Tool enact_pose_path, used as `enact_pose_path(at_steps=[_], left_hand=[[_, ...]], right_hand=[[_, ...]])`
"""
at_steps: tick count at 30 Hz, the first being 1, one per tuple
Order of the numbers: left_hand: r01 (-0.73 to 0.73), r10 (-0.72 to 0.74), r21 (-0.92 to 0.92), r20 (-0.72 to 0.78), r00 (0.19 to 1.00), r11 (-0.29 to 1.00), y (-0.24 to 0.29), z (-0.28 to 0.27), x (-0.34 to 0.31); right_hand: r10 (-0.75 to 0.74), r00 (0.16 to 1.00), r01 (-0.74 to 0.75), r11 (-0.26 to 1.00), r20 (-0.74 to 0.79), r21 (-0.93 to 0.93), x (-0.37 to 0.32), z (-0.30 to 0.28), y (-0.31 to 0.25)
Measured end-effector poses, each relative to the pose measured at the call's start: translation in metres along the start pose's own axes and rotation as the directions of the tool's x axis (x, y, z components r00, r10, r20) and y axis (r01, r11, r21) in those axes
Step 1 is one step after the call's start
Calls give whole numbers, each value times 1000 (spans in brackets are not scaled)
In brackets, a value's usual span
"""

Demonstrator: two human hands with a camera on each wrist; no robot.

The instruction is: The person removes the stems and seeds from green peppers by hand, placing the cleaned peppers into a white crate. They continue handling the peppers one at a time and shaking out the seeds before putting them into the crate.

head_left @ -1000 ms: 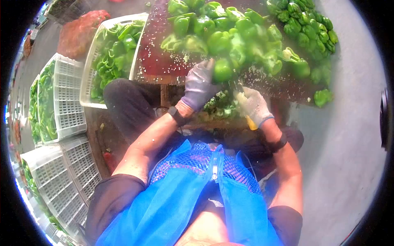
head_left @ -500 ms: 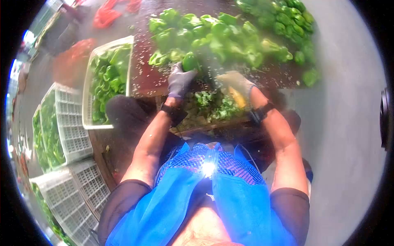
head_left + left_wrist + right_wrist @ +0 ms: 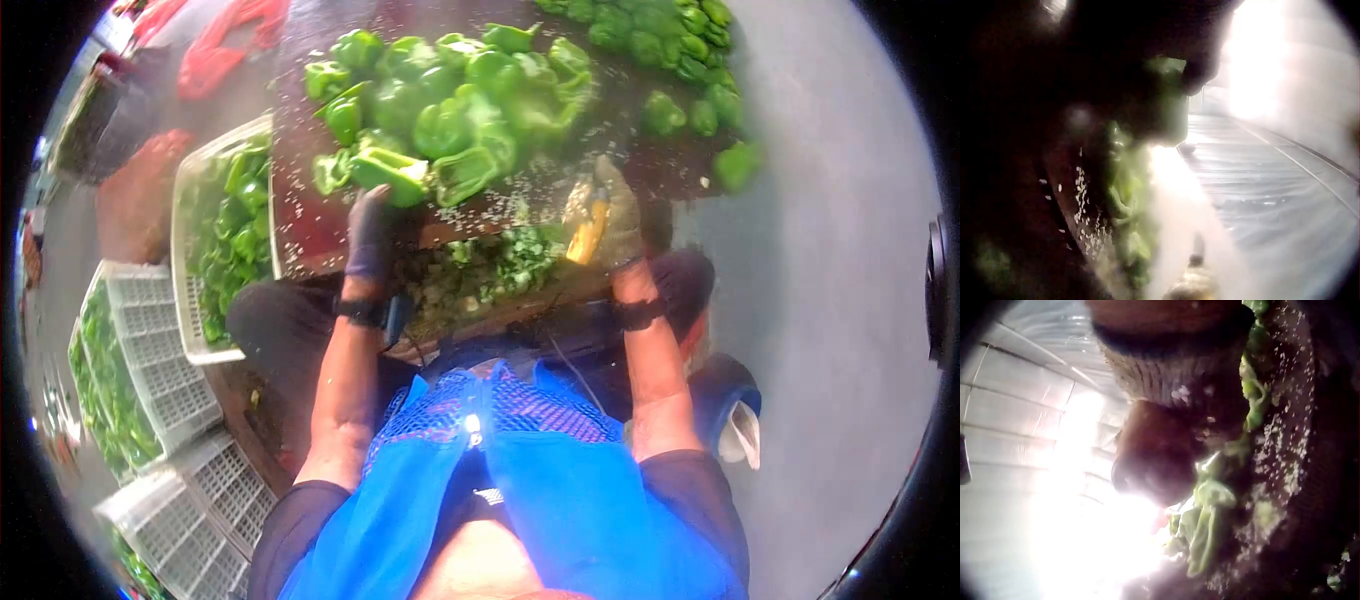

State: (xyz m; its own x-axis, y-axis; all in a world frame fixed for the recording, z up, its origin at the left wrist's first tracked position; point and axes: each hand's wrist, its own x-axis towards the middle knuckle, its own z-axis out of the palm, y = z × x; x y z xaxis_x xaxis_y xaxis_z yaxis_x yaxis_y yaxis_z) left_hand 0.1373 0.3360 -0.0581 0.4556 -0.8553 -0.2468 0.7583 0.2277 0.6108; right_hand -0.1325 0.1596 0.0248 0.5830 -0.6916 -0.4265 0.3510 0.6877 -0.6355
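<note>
My gloved left hand grips a green bell pepper piece, its pale inside showing, at the near edge of the cut peppers. In the left wrist view the hand is a dark shape, with the pepper piece under its fingers. Farther right, my gloved right hand holds a small knife by its yellow handle, low over the table's near edge. Its short blade shows dimly in the left wrist view. Halved green peppers lie heaped between and beyond my hands.
White seeds speckle the dark red table. Whole peppers are piled at the back right. Green scraps lie below the near edge, between the knees. A white crate of peppers stands left, with more crates behind it.
My left hand has carried the pepper leftward, to the near left of the heap. My right hand and the knife have moved apart from it. The head view has shifted too.
</note>
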Motion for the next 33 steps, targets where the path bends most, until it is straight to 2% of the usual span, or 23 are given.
enact_pose_path(at_steps=[1,3,4,5,6,7,9,10,11,12,13,14,15,16,17,18,19,22,24,28,29,31,33], left_hand=[[27,-27,-33,-3,1000,999,4,10,-7],[25,-26,-12,-41,999,1000,5,14,-11],[9,-9,2,-60,998,1000,4,15,-10],[-102,108,252,-10,994,962,4,19,-9],[-215,224,478,39,974,852,4,23,-8],[-388,349,794,237,907,468,8,28,-9],[-484,382,866,408,829,125,14,58,-25],[-335,295,744,192,936,579,10,58,-28],[-132,139,433,16,990,892,12,53,-28],[-30,40,223,-43,998,974,15,41,-29],[58,-59,-7,-101,993,998,16,30,-30],[5,7,173,-66,998,985,12,18,-27],[-57,72,344,-31,997,937,8,6,-23],[-94,97,454,16,995,886,10,1,-22],[-137,122,554,64,990,821,11,-5,-21],[-97,82,437,52,995,894,14,-8,-20],[-52,38,310,52,998,949,16,-10,-20],[110,-99,-101,109,989,989,15,-8,-14],[48,-48,-71,2,999,996,16,8,-17],[36,-35,-5,35,999,999,8,13,-20],[-3,1,67,42,999,998,1,19,-19],[-73,37,310,119,992,948,0,31,-20],[-114,62,417,136,989,902,-14,33,-18]], right_hand=[[-38,992,45,997,-119,55,-2,-13,-9],[-237,884,208,971,-403,-116,-3,-29,-18],[-93,859,128,991,-504,35,7,-53,-20],[-107,855,147,988,-508,38,28,-94,-19],[-118,851,162,986,-512,42,43,-124,-18],[-170,845,193,981,-507,-8,41,-119,-22],[-255,839,234,967,-481,-103,29,-95,-32],[-310,864,275,951,-397,-144,36,-105,-34],[-348,891,308,935,-293,-175,48,-119,-41],[-349,878,268,925,-327,-269,56,-118,-48],[-326,892,203,908,-312,-367,58,-109,-57],[-290,934,218,925,-208,-311,79,-137,-66],[-287,927,248,952,-241,-179,97,-149,-73],[-239,882,194,970,-406,-149,95,-122,-77],[-131,904,154,988,-406,25,119,-146,-88],[-8,879,-18,999,-477,-49,109,-130,-93],[-18,887,-94,971,-461,-219,118,-138,-95],[-106,851,-326,660,-514,-676,130,-165,-110],[-164,798,-504,347,-580,-791,95,-104,-105],[54,991,-127,688,-124,-715,43,-9,-39],[79,985,-175,505,-156,-845,8,54,-19],[268,954,-54,584,131,-810,-11,90,11],[366,918,-157,690,154,-707,21,78,48]])
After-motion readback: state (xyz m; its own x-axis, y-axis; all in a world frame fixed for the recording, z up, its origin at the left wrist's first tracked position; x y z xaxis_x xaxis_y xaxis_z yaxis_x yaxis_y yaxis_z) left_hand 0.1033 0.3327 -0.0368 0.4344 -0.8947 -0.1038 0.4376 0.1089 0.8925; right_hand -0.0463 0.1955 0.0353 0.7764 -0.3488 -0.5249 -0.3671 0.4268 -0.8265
